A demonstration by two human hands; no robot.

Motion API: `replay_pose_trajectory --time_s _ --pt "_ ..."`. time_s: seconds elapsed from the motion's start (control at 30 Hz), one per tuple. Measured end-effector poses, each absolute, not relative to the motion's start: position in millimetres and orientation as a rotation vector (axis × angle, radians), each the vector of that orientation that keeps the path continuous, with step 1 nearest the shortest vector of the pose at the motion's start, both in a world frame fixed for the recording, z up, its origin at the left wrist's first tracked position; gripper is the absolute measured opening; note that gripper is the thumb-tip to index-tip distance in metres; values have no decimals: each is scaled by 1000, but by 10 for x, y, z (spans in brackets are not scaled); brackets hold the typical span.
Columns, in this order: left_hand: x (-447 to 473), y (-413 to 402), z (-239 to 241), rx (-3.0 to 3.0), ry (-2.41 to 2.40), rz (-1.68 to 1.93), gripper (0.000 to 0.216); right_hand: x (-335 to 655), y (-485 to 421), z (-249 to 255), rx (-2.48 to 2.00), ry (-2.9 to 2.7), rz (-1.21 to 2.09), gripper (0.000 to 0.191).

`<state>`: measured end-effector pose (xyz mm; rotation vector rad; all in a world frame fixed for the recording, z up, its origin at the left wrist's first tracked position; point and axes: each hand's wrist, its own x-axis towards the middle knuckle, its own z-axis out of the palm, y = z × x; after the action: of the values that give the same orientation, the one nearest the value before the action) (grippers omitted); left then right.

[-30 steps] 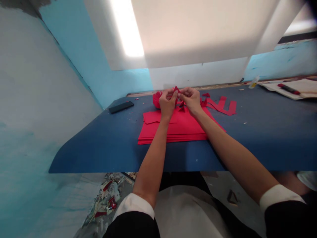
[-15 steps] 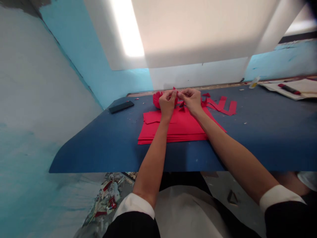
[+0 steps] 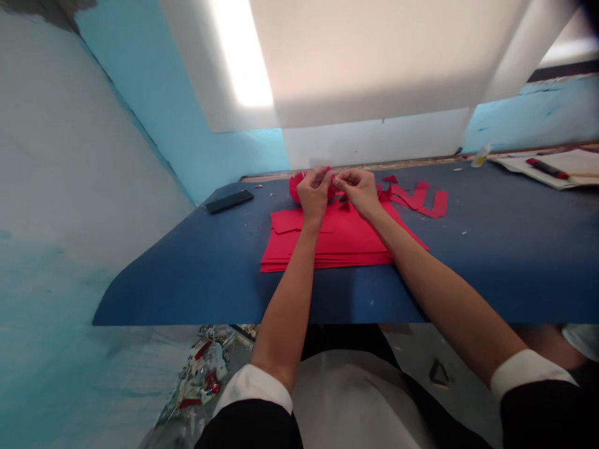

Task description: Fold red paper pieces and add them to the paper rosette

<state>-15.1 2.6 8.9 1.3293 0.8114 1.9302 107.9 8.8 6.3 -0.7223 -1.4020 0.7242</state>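
My left hand [image 3: 314, 192] and my right hand [image 3: 359, 190] meet above a stack of red paper [image 3: 355, 240]. Between their closed fingertips is a small folded piece of red paper [image 3: 331, 176]; its exact shape is mostly hidden. Just behind my left hand sits a red pleated paper form with a spiky rim [image 3: 294, 187], partly covered. Small folded red paper pieces [image 3: 345, 204] lie under and beside my right hand. A smaller red sheet [image 3: 285, 222] rests on the stack's left side.
Red paper strips [image 3: 437, 204] lie to the right of the stack. A dark phone-like slab [image 3: 229, 202] is at the left. Toward the back right are a small glue bottle [image 3: 481, 156], a red-and-black marker [image 3: 546, 168] and an open book [image 3: 515, 169]. Litter [image 3: 206, 374] covers the floor below.
My right hand has shifted slightly left and down, and its fingers have curled a little. My left hand has turned slightly around the small red paper piece.
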Motion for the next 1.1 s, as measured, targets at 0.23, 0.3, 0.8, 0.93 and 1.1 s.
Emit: replay_pose_trajectory --time_s 0.23,0.3,0.8,0.93,1.1 --pt "-168 56 73 1245 793 1913 11 1035 58 46 -707 -1459 763 25" --pt "-161 39 83 1247 795 1906 11 1042 57 47 -717 -1472 745 23" --pt "-138 -42 137 1288 829 1975 10 1094 154 62 -743 -1248 750 35" --pt "-147 -78 146 1285 764 1944 18 1105 194 33 -759 -1251 713 43" --pt "-153 -89 167 1259 824 1902 13 1111 187 32 -797 -1252 724 44"
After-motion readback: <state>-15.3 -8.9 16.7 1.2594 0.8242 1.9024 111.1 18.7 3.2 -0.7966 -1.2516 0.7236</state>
